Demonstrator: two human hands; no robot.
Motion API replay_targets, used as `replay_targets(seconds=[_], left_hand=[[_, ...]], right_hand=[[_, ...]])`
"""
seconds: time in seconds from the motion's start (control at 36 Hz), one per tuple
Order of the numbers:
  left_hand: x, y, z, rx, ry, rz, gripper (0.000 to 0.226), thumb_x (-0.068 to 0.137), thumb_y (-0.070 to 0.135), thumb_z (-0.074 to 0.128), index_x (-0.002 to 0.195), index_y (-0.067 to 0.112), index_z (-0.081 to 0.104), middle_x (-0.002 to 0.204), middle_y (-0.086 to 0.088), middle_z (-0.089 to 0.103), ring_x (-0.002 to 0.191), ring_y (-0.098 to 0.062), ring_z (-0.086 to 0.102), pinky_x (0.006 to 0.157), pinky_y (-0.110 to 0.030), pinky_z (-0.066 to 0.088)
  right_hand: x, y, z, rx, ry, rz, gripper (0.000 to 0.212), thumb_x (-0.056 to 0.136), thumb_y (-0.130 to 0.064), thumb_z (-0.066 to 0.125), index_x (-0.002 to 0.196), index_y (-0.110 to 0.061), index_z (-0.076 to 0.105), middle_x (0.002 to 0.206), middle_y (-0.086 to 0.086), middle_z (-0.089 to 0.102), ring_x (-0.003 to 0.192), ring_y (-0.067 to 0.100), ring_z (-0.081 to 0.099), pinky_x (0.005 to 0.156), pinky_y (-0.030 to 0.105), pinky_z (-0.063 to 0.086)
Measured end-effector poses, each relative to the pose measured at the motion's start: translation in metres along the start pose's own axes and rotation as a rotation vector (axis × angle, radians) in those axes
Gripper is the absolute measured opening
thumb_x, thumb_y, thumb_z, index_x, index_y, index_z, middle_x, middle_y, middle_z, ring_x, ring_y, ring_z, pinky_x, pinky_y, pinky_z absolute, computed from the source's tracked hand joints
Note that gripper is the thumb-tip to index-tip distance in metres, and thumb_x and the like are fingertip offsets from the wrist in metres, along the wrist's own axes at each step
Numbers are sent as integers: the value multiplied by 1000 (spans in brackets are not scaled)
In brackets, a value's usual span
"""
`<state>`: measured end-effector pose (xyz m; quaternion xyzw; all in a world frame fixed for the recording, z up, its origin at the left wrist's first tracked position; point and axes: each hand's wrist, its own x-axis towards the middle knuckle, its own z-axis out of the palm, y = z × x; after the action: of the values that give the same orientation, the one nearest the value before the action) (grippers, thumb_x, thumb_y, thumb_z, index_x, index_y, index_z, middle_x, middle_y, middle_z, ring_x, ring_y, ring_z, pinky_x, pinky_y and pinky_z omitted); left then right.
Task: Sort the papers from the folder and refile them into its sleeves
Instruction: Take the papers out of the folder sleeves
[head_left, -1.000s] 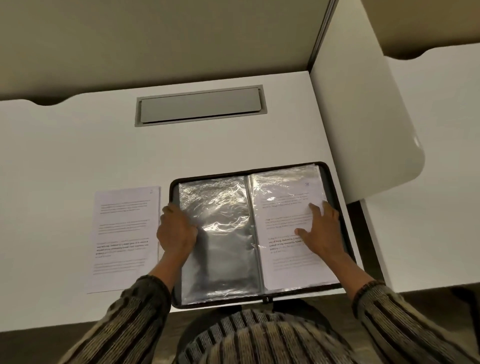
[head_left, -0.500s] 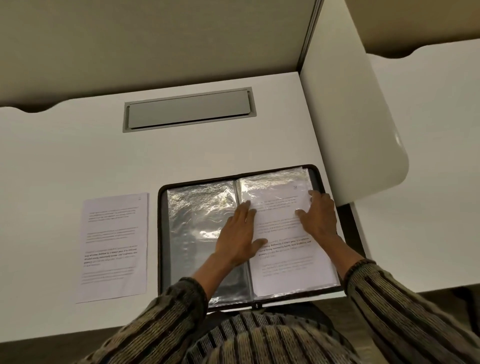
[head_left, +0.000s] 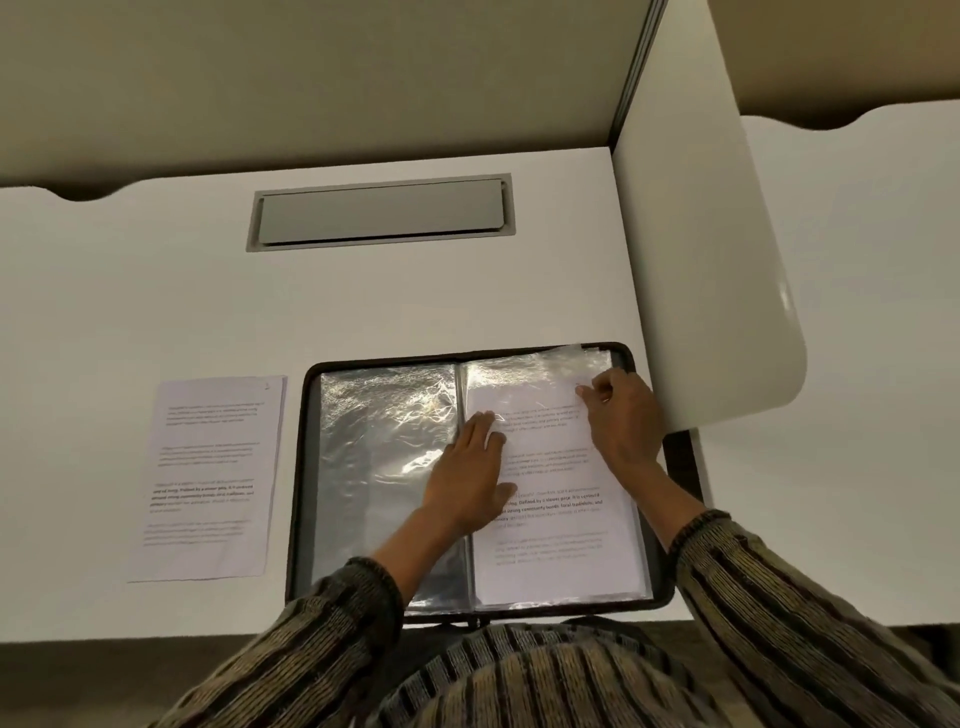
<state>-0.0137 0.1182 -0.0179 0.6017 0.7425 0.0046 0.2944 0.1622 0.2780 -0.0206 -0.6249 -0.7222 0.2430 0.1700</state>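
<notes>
A black folder (head_left: 306, 467) lies open on the white desk (head_left: 156, 291), near its front edge. Its left page is a bare, shiny plastic sleeve (head_left: 374, 447). The right sleeve holds a printed paper (head_left: 561, 499). My left hand (head_left: 470, 473) lies flat across the spine, its straight fingers pressing the inner edge of the right page. My right hand (head_left: 621, 423) is at that page's upper right corner, with fingers curled and pinching the sleeve's top edge, which is lifted a little. A second printed paper (head_left: 208, 478) lies loose on the desk, left of the folder.
A grey cable hatch (head_left: 379, 213) is set into the desk behind the folder. A white divider panel (head_left: 711, 270) stands along the desk's right side, close to the folder's right edge. A beige wall closes off the back.
My left hand left the folder's left edge and came to rest across the spine. My right hand slid from the page's middle up to its top right corner and took hold of the sleeve's edge.
</notes>
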Motion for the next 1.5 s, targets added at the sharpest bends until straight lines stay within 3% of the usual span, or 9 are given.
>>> replay_targets(seconds=[0.22,0.33,0.42,0.56,0.75,0.92,1.08,1.25,1.5], left_hand=[[30,25,-22,-333,163,-258,45,93,55,73,117,17,68,126,1,60,118,-18,55,97,-41,50],[45,36,-43,-597,217,-408,56,98,59,66,92,3,73,90,-9,76,80,-19,68,72,-31,47],[53,42,-55,-901,232,-487,75,97,68,61,89,-5,75,78,-14,78,71,-22,77,74,-40,64],[64,48,-73,-1299,127,-644,77,94,71,63,94,-5,74,82,-20,77,68,-29,70,63,-35,60],[71,49,-74,-1378,91,-737,18,101,9,61,95,-4,72,85,-21,75,74,-29,66,55,-28,57],[71,44,-65,-1505,159,-751,26,101,22,74,103,-4,76,98,-19,80,71,-21,71,62,-28,63],[68,48,-56,-1704,157,-812,27,105,27,67,99,2,76,89,-11,80,76,-21,75,71,-33,63],[64,50,-52,-1786,167,-867,25,108,21,60,101,3,76,95,-10,82,78,-18,74,72,-31,62],[63,46,-47,-1720,201,-795,23,105,18,64,95,2,77,91,-12,82,79,-21,74,77,-33,62]], right_hand=[[-1,1,-14,29,-2,-100,27,99,-20,72,126,-16,74,103,3,75,84,21,70,67,28,51],[-9,3,-23,-29,13,-233,3,98,-22,71,101,-21,70,94,-4,69,82,17,65,56,26,44],[-11,8,-22,19,30,-263,11,91,-25,78,95,-21,69,104,-7,55,95,11,53,62,25,43],[-13,12,-20,95,-87,-308,23,87,-33,84,91,-22,64,102,-6,54,92,8,53,60,17,45],[-5,8,-23,246,-252,-220,24,82,-35,89,88,-28,66,99,-11,59,90,9,63,68,36,61],[13,-25,-35,437,-531,31,56,82,-70,74,117,-26,66,107,-8,71,100,8,68,81,26,56],[38,-58,-28,333,-590,119,73,72,-92,62,111,-31,66,108,-5,76,104,12,68,91,38,55],[63,-89,-28,145,-748,45,62,70,-60,90,112,-21,68,109,-2,70,89,18,73,83,41,65],[84,-126,-21,-201,-955,-128,59,76,-19,93,126,-19,61,120,5,60,86,21,72,77,37,66]])
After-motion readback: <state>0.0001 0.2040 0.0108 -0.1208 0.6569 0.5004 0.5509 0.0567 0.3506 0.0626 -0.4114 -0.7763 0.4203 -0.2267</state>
